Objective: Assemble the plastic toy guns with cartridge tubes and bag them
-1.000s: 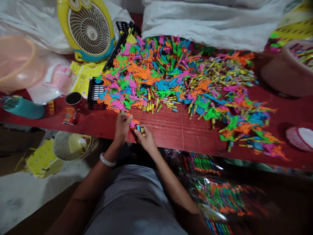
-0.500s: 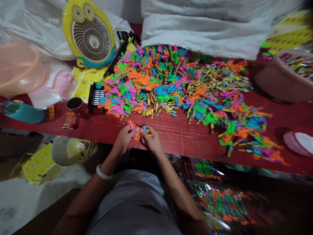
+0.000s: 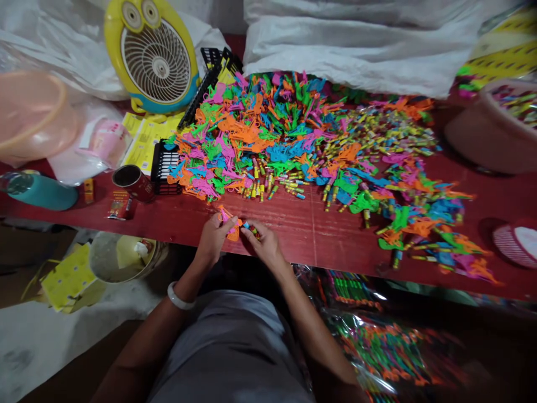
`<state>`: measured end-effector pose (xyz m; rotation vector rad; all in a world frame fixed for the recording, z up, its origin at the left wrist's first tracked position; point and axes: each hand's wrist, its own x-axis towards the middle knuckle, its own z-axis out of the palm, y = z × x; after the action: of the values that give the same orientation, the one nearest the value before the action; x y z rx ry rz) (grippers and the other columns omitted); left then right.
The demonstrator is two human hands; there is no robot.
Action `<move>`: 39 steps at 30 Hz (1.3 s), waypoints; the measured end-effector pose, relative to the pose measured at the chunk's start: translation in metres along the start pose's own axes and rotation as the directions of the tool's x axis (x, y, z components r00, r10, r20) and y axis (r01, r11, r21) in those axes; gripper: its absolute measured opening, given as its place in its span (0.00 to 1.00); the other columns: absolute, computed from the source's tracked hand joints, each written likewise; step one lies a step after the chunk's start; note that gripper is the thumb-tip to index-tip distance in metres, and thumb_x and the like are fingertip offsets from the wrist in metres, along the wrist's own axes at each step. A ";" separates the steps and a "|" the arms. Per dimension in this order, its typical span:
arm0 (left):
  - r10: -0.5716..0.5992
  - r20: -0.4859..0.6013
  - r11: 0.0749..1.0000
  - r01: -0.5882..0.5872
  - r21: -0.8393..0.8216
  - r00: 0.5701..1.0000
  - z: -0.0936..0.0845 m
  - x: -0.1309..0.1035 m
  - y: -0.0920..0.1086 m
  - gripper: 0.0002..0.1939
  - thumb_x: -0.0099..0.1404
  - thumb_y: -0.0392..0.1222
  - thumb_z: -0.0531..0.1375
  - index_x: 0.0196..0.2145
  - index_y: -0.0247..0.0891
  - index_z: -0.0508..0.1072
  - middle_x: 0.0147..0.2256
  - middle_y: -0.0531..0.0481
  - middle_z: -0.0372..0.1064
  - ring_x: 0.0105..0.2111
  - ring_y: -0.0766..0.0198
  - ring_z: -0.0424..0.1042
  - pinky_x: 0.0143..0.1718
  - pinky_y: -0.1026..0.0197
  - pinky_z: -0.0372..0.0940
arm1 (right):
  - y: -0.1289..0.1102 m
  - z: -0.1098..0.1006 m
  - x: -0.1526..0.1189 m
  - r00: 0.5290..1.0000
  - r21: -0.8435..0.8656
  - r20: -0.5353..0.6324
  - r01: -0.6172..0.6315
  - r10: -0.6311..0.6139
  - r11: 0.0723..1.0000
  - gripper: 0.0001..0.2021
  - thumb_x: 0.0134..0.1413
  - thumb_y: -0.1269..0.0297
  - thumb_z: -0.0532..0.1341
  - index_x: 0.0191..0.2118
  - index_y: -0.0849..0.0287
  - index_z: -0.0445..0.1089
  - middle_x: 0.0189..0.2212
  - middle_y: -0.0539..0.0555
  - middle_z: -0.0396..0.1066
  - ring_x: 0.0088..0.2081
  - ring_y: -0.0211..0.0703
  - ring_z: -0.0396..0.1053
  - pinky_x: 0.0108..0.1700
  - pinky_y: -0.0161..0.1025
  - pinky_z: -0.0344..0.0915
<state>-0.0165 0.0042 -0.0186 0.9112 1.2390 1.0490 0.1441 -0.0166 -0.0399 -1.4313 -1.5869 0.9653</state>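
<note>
My left hand [image 3: 213,239] is closed in a pinch on flat pink and orange plastic pieces [image 3: 233,233], just over the table's front edge. Close beside it on the right, my right hand [image 3: 264,243] grips a small tube [image 3: 246,225] between thumb and fingers. Its blue end points at the plastic pieces; the rest is partly covered by my fingers. Whether tube and pieces touch, I cannot tell. Beyond both hands lies a heap of pink, orange, green and blue plastic pieces [image 3: 247,134], with small yellow-banded tubes [image 3: 260,182] at its near side.
On the red table [image 3: 289,224], a cup [image 3: 138,187], a teal bottle [image 3: 46,190] and a yellow fan [image 3: 159,67] stand left. A large tub [image 3: 482,134] and a small basket [image 3: 512,243] are at right. Below the edge are a bucket [image 3: 100,268] and bagged pieces [image 3: 390,347].
My right hand has shifted slightly right, opening a little more space from my left hand, and its fingers reach out more along the tube. My left hand keeps hold of the plastic pieces.
</note>
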 end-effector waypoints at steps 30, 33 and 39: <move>0.543 0.408 0.264 -0.610 0.747 0.734 -0.047 0.043 -0.015 0.14 0.70 0.45 0.58 0.47 0.34 0.74 0.59 0.34 0.68 0.62 0.47 0.63 0.64 0.41 0.59 | 0.042 -0.031 0.072 0.976 -0.640 -0.098 0.086 -0.192 0.763 0.27 0.58 0.79 0.51 0.61 0.58 0.70 0.62 0.62 0.66 0.61 0.54 0.61 0.61 0.53 0.61; 0.560 0.390 0.329 -0.628 0.705 0.731 -0.057 0.038 -0.019 0.10 0.70 0.43 0.56 0.45 0.37 0.74 0.57 0.38 0.69 0.61 0.50 0.64 0.63 0.41 0.60 | 0.046 -0.039 0.060 0.970 -0.593 -0.128 0.091 -0.205 0.800 0.28 0.55 0.80 0.51 0.58 0.56 0.71 0.62 0.59 0.67 0.62 0.52 0.61 0.62 0.55 0.60; 0.609 0.339 0.291 -0.599 0.746 0.717 -0.055 0.041 -0.019 0.10 0.69 0.35 0.54 0.42 0.37 0.75 0.53 0.39 0.71 0.58 0.52 0.65 0.63 0.43 0.60 | 0.029 -0.048 0.048 0.939 -0.548 -0.235 0.087 -0.253 0.832 0.28 0.53 0.80 0.50 0.57 0.60 0.72 0.56 0.61 0.71 0.59 0.51 0.64 0.61 0.50 0.61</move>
<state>-0.0678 0.0372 -0.0549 2.2992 1.4362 1.0002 0.1963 0.0351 -0.0435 -1.6655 -1.7867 0.1752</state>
